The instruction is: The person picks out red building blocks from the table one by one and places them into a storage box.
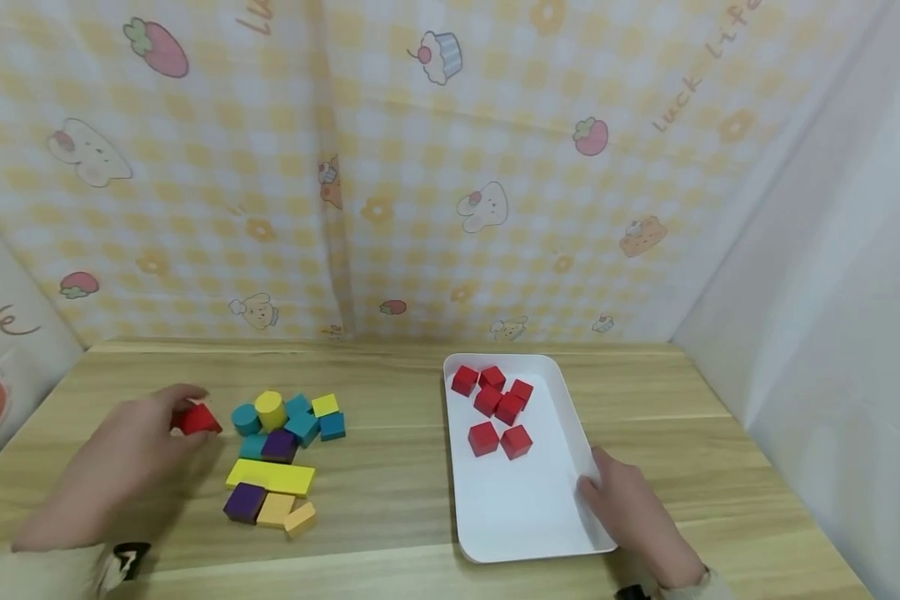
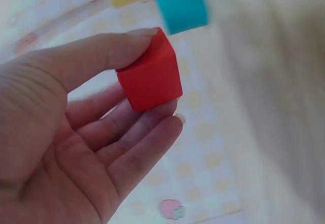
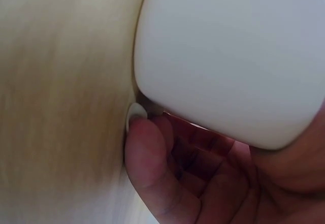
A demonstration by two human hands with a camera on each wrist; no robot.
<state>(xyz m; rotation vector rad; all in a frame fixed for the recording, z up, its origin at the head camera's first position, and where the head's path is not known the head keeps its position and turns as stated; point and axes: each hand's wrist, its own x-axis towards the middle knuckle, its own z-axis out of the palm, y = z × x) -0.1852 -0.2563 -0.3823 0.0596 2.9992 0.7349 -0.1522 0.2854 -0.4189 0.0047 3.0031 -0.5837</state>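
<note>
My left hand [image 1: 138, 437] pinches a red cube [image 2: 151, 79] between thumb and fingertips, at the left of the table. In the left wrist view the cube's faces show clearly, with the other fingers spread below it. My right hand [image 1: 633, 508] grips the right side of a white tray [image 1: 525, 517], its thumb over the rim. From the right wrist, curled fingers [image 3: 147, 153] show beside the tray's outer wall. Several red cubes [image 1: 483, 438] lie in the far half of the tray.
Right of my left hand sits a group of blocks: a yellow cylinder [image 1: 271, 410], a flat yellow bar [image 1: 270, 477], a purple block [image 1: 245, 502], a small orange block [image 1: 300, 519] and several teal pieces [image 1: 303, 427]. A patterned cloth [image 1: 420, 250] hangs behind the wooden table [image 1: 397, 500].
</note>
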